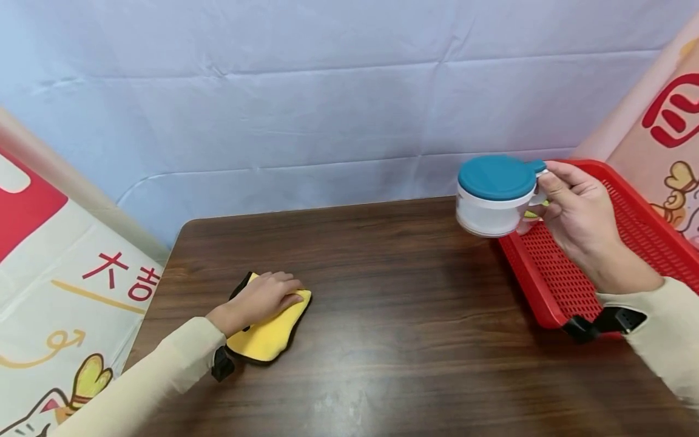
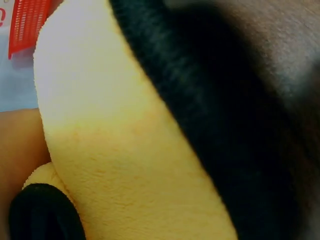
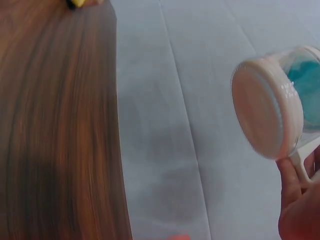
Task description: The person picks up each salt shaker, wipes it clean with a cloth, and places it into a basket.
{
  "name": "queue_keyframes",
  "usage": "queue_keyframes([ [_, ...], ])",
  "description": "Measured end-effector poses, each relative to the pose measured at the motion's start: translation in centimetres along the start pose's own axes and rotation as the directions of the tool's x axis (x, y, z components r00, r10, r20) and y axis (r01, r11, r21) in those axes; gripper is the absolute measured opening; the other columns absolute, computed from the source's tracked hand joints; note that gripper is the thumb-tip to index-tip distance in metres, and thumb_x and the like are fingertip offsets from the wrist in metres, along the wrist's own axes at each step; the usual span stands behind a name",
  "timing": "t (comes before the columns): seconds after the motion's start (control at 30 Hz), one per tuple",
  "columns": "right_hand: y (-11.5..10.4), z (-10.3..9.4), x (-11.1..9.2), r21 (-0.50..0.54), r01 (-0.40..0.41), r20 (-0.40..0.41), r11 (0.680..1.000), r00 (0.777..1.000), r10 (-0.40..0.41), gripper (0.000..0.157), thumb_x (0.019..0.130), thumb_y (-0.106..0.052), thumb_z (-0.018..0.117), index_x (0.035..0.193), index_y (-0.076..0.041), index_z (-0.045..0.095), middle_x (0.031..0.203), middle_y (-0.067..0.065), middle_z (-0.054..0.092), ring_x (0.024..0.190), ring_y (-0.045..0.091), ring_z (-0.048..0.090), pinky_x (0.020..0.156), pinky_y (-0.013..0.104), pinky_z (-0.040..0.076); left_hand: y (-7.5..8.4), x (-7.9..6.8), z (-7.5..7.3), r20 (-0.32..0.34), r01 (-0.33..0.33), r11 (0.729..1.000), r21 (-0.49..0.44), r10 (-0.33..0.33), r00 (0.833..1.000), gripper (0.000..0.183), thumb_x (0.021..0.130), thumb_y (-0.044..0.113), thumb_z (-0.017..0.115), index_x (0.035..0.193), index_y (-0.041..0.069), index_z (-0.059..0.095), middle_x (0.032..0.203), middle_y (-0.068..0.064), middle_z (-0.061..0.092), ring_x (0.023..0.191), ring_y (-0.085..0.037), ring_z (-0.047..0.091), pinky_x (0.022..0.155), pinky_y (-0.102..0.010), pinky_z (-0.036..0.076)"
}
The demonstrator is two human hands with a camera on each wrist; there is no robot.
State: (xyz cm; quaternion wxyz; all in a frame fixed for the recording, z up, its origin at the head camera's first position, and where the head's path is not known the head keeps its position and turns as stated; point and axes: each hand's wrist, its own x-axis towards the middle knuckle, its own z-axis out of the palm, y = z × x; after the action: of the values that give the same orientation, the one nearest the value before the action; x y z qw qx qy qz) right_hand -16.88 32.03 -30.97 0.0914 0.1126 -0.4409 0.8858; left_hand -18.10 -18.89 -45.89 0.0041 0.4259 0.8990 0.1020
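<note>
My right hand (image 1: 581,215) holds a seasoning jar (image 1: 486,215) by its side handle, up above the table near the back right. The jar has a flat blue lid (image 1: 497,177) and a clear body with a white rim; in the right wrist view its pale round base (image 3: 257,110) faces the camera. At the left of the table, my left hand (image 1: 262,297) grips a yellow cloth (image 1: 264,337) with dark edging. Up close in the left wrist view, the cloth (image 2: 125,130) hides most of that hand.
A red plastic basket (image 1: 546,309) with perforated sides stands at the right, partly behind my right forearm. The brown wooden table (image 1: 393,303) ends at a pale blue cloth backdrop (image 1: 327,121). Printed hangings flank both sides.
</note>
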Motion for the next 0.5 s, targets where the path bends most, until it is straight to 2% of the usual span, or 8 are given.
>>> queue_keyframes([
  [0.17, -1.5, -2.3, 0.7, 0.01, -0.011, 0.026, 1.0, 1.0, 0.01, 0.023, 0.1, 0.01, 0.05, 0.112, 0.014, 0.069, 0.094, 0.02, 0.075, 0.071, 0.023, 0.072, 0.059, 0.029, 0.058, 0.0, -0.2, 0.1, -0.001, 0.006, 1.0, -0.025, -0.006, 1.0, 0.022, 0.102, 0.026, 0.064, 0.114, 0.011, 0.072, 0.103, -0.001, 0.069, 0.089, -0.016, 0.066, 0.08, -0.036, 0.056],
  [0.3, -2.7, -4.2, 1.0, -0.041, -0.02, 0.028, 0.999, 0.999, 0.022, 0.024, 0.1, 0.011, 0.05, 0.112, 0.013, 0.07, 0.096, 0.019, 0.076, 0.074, 0.023, 0.074, 0.061, 0.031, 0.06, 0.0, -0.3, 0.3, 0.013, 0.02, 0.999, -0.038, -0.02, 1.0, 0.022, 0.103, 0.027, 0.063, 0.116, 0.012, 0.072, 0.105, -0.001, 0.069, 0.091, -0.016, 0.067, 0.082, -0.036, 0.056],
  [0.37, -3.2, -5.2, 1.1, -0.118, -0.019, 0.012, 0.993, 1.0, 0.021, 0.023, 0.099, 0.009, 0.052, 0.113, 0.011, 0.071, 0.096, 0.016, 0.076, 0.076, 0.02, 0.074, 0.063, 0.029, 0.06, 0.0, -0.3, 0.3, 0.02, 0.03, 0.999, -0.043, -0.029, 0.999, 0.022, 0.103, 0.027, 0.062, 0.116, 0.013, 0.073, 0.106, 0.0, 0.069, 0.092, -0.015, 0.067, 0.083, -0.036, 0.056],
  [0.5, -4.3, -7.3, 1.3, -0.277, -0.035, -0.01, 0.96, 0.999, 0.034, 0.025, 0.099, 0.006, 0.054, 0.117, 0.006, 0.072, 0.101, 0.01, 0.077, 0.082, 0.016, 0.074, 0.067, 0.025, 0.06, 0.0, -0.3, 0.3, 0.016, 0.027, 0.998, -0.05, -0.026, 1.0, 0.022, 0.103, 0.026, 0.062, 0.117, 0.012, 0.072, 0.107, -0.001, 0.07, 0.092, -0.016, 0.067, 0.083, -0.037, 0.056],
])
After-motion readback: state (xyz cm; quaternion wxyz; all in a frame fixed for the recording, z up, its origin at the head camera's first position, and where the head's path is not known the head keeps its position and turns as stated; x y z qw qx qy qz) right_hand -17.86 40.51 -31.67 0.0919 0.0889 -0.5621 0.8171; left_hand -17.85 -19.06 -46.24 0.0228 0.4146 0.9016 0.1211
